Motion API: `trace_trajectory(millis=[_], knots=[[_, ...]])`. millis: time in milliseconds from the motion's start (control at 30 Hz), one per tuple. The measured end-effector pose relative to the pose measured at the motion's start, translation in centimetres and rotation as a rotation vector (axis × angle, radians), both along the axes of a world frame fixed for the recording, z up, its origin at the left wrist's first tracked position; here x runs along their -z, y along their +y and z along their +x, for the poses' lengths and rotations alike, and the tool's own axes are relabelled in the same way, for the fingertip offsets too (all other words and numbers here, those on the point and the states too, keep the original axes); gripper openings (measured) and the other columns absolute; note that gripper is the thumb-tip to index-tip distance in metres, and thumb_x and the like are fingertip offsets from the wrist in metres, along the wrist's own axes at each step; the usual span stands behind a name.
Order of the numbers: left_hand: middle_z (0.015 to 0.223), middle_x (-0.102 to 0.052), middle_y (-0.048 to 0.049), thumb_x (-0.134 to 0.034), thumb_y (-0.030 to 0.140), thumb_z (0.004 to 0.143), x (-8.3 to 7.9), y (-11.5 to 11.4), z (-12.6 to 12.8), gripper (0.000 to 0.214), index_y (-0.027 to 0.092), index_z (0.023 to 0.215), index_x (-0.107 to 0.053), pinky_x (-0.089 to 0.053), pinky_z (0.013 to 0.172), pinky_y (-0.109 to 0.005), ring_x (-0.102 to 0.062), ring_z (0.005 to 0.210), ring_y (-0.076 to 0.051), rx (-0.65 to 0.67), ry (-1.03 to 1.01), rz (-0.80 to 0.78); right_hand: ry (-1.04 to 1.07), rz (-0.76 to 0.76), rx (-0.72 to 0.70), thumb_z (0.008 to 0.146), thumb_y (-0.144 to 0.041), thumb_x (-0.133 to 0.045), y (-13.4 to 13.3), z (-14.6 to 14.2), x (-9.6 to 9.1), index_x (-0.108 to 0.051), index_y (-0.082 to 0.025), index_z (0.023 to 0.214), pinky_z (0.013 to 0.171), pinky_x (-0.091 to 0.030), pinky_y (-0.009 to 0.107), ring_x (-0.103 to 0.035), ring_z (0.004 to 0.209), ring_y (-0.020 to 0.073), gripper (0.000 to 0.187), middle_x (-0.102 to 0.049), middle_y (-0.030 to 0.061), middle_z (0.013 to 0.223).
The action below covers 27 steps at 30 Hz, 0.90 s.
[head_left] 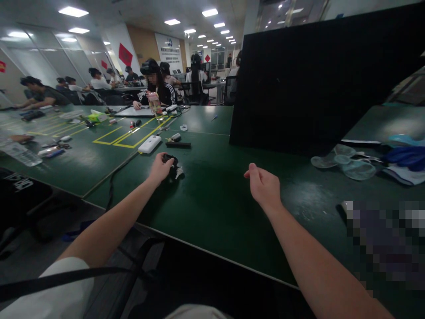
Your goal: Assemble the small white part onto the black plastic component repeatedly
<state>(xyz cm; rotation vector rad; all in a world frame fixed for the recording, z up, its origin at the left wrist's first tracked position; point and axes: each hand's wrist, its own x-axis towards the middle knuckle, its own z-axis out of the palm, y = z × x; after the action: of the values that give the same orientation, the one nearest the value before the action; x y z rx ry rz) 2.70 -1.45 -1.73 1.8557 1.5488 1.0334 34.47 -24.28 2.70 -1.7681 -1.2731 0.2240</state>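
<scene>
My left hand point(160, 168) reaches out over the dark green table point(215, 199) and closes its fingers on a small black object with a metal part, which looks like a key fob with keys point(174, 167). My right hand point(263, 185) hovers a little above the table to the right, fingers curled loosely inward with the thumb up. Nothing shows in the right hand.
A white power bank point(149, 144) and a black bar point(178, 144) lie just beyond the left hand. A tall black panel point(315, 79) stands at the right. Clear plastic lids point(345, 161) and blue items point(407, 157) lie far right. Other people sit at the far tables.
</scene>
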Motion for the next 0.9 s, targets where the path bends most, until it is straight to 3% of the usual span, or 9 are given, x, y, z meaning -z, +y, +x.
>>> trace_trajectory(millis=[133,367,533,667,767,900], knots=[[0.114,-0.067,-0.0105,-0.059,0.047,0.089,-0.3,-0.9,2.6,0.052,0.019,0.131,-0.046,-0.052,0.091,-0.037,-0.067,0.098,-0.021,0.072,0.078,-0.003,0.004,0.017,0.017,0.094,-0.074,-0.027,-0.1,0.2,-0.1,-0.069,-0.020,0.078,0.055,-0.040,0.032,-0.055,0.054,0.0181,0.070,-0.058,0.0032,0.058],[0.120,-0.065,-0.0172,-0.051,0.047,0.094,-1.2,-6.6,10.9,0.053,0.017,0.136,-0.040,-0.051,0.092,-0.043,-0.067,0.105,-0.028,0.467,0.326,0.089,0.088,0.084,0.094,0.095,-0.073,-0.029,-0.4,0.8,-0.5,-0.069,-0.020,0.080,0.062,-0.045,0.034,-0.062,0.066,0.0209,0.068,-0.067,0.0070,0.071],[0.118,-0.066,-0.0150,-0.052,0.049,0.094,-1.5,-11.5,17.4,0.054,0.019,0.137,-0.039,-0.054,0.086,-0.038,-0.068,0.101,-0.026,0.707,0.292,0.034,0.150,0.196,0.210,0.095,-0.073,-0.024,-0.5,1.2,-1.0,-0.068,-0.019,0.080,0.070,-0.048,0.036,-0.066,0.079,0.0228,0.071,-0.071,0.0104,0.085],[0.120,-0.065,-0.0133,-0.055,0.050,0.092,-2.2,-13.5,19.3,0.054,0.022,0.136,-0.041,-0.054,0.085,-0.038,-0.068,0.101,-0.025,0.813,0.182,-0.015,0.159,0.207,0.233,0.096,-0.071,-0.024,-0.3,1.7,-0.9,-0.068,-0.019,0.082,0.073,-0.049,0.036,-0.066,0.082,0.0229,0.070,-0.072,0.0107,0.088],[0.122,-0.063,-0.0107,-0.050,0.050,0.095,-2.7,-12.4,17.9,0.048,0.024,0.134,-0.042,-0.055,0.087,-0.036,-0.067,0.101,-0.021,0.731,0.009,-0.013,0.102,0.118,0.189,0.099,-0.062,-0.032,0.0,2.1,-0.5,-0.070,-0.019,0.092,0.075,-0.050,0.038,-0.067,0.087,0.0238,0.058,-0.072,0.0101,0.094],[0.121,-0.062,-0.0101,-0.052,0.048,0.094,-2.6,-9.0,13.7,0.043,0.022,0.127,-0.048,-0.050,0.098,-0.040,-0.062,0.109,-0.021,0.409,-0.085,0.143,-0.167,-0.091,-0.077,0.096,-0.034,-0.051,0.4,1.8,0.1,-0.070,-0.025,0.117,0.086,-0.051,0.043,-0.065,0.103,0.0260,0.030,-0.070,0.0074,0.118]])
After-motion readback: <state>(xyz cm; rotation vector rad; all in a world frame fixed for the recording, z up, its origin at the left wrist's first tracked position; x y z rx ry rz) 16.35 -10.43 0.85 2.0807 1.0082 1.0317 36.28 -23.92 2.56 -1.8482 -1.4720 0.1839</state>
